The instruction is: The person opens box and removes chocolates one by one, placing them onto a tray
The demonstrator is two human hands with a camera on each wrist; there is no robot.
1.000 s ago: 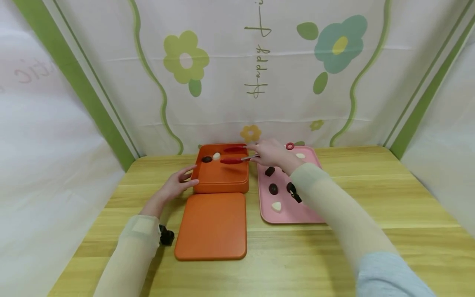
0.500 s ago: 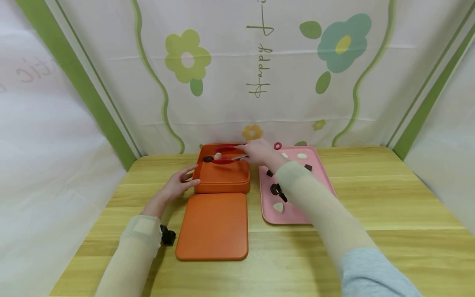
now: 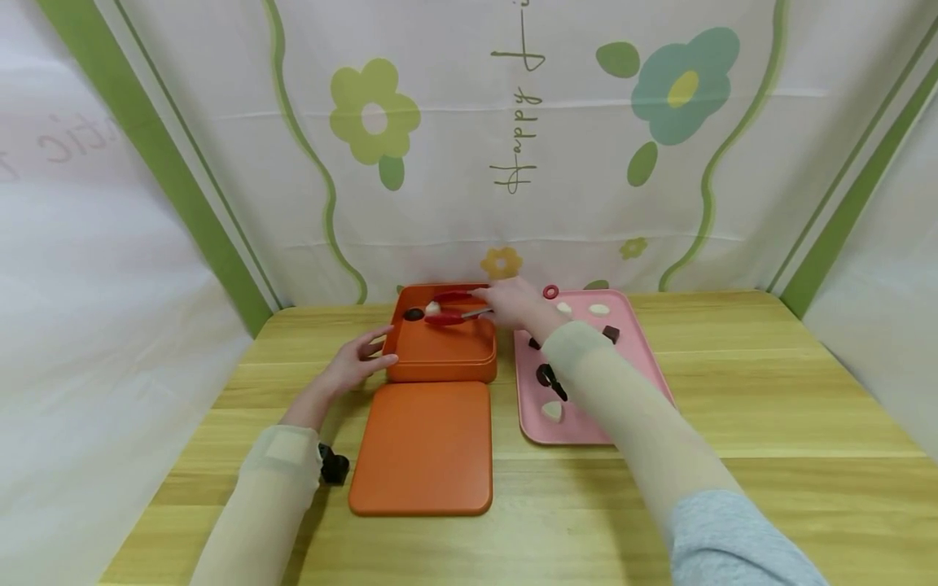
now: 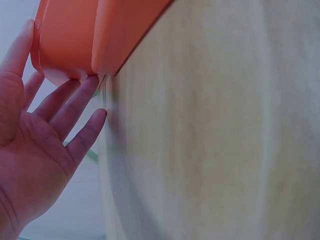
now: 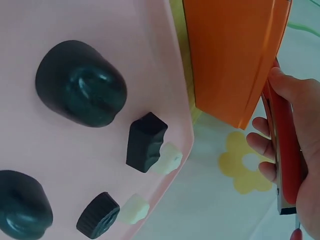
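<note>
My right hand [image 3: 515,303] grips a pair of red-tipped tongs [image 3: 444,319] over the far part of an orange box [image 3: 440,373]. The tong tips stand apart, with a small white chocolate-like piece [image 3: 433,308] between their ends. A dark brown round piece [image 3: 414,314] lies just left of it in the box. In the right wrist view, fingers and thumb wrap the red handle [image 5: 286,145] of the tongs. My left hand [image 3: 350,366] rests against the box's left side, fingers spread; in the left wrist view its fingertips [image 4: 91,80] touch the box corner.
A pink tray [image 3: 529,427] to the right carries several dark and white pieces, among them a dark block [image 3: 611,334] and a white wedge [image 3: 553,411]. In front of the box lies a flat orange lid [image 3: 423,456]. A printed cloth [image 3: 454,203] hangs behind the wooden table [image 3: 733,382].
My right hand has moved left with the tongs, bringing their tips from right of the white piece to either side of it. My left hand has stayed against the box.
</note>
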